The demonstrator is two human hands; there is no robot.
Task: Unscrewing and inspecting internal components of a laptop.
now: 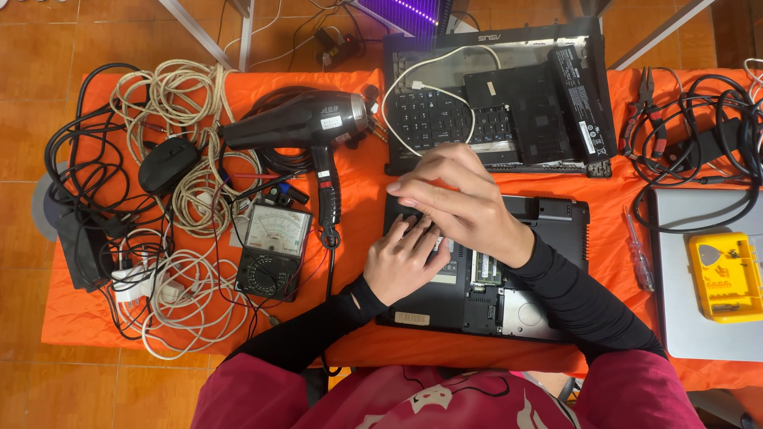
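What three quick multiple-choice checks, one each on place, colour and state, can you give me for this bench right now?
1. Where is the hair dryer?
A. left of the hands
B. on the yellow case
C. on the floor

2. What colour is the table cloth?
A. blue
B. orange
C. white

3. How is the laptop base under the hands?
A. lid shut
B. bottom cover off, insides showing
C. wrapped in cable

Answers: 1 A, it lies beside the meter. 2 B, orange all round. 3 B, open bays show by the left hand and right hand.
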